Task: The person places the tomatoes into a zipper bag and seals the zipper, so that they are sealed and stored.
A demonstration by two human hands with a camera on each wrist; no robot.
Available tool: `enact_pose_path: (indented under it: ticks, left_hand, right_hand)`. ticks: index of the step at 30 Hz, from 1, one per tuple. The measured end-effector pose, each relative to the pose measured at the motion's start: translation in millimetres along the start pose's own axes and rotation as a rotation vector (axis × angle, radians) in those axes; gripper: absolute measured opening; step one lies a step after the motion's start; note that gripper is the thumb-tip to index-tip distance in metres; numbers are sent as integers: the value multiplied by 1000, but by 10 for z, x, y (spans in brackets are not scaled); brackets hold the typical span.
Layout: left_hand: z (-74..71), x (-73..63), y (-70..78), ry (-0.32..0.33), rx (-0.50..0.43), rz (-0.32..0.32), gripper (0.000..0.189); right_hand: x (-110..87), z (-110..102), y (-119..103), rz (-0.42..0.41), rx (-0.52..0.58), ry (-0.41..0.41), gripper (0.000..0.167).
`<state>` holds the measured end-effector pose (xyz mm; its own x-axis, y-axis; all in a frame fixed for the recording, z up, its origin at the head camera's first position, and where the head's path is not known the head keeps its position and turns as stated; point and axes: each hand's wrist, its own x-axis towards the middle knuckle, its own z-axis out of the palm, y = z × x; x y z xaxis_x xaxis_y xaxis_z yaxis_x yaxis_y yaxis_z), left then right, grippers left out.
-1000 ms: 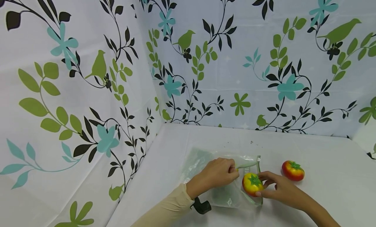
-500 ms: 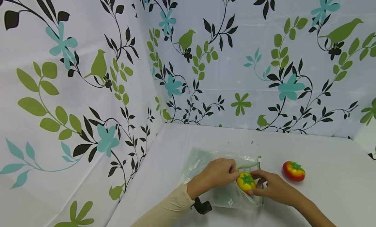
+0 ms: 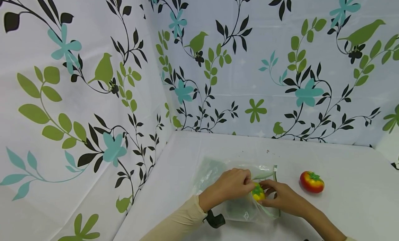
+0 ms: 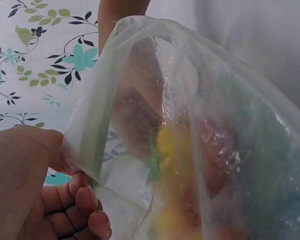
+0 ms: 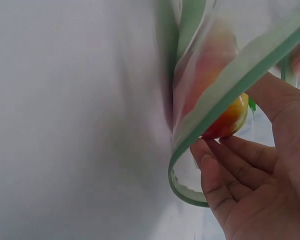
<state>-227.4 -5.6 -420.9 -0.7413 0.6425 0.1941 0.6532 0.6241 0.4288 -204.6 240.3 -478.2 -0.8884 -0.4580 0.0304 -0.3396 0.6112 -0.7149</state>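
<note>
A clear plastic zip bag (image 3: pixel 212 170) with a green-edged mouth lies on the table, its mouth facing right. My left hand (image 3: pixel 229 183) pinches the upper layer at the mouth and lifts it. Inside the opening, my right hand (image 3: pixel 283 197) holds a toy tomato (image 3: pixel 258 192), yellow and red with a green leafy top. Seen from the left wrist, the tomato (image 4: pixel 172 155) shows blurred through the plastic, with another yellow patch below it. In the right wrist view, fingertips support the tomato (image 5: pixel 230 117) from beneath, and the green rim crosses in front of it.
A second red-and-yellow toy tomato (image 3: pixel 311 181) sits on the white table (image 3: pixel 343 199) right of the bag. A black strap mount (image 3: pixel 215 219) hangs at the left wrist. Patterned curtains (image 3: pixel 255 78) stand behind and on the left.
My right hand has moved left, taking the tomato from the bag's edge deeper into the mouth, near the left hand. The left hand keeps its pinch; the other tomato stays put.
</note>
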Motion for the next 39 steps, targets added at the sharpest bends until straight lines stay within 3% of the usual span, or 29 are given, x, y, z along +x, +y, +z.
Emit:
enact_pose_path:
  ticks: [11,19,25,39]
  left_hand:
    - [-1,-1,8,3,7,-5,24]
    - [7,3,13,13,21,-1,25]
    - [17,14,6,14,28,9,25]
    - [17,9,15,10,36,-13,27]
  right_hand:
    - [67,79,5,-7,49,24,64]
    - [88,93,-26,1,35,26,38]
    - [119,101,-29,-28,49,27,31]
    - [220,174,-28,-7,85,22,43]
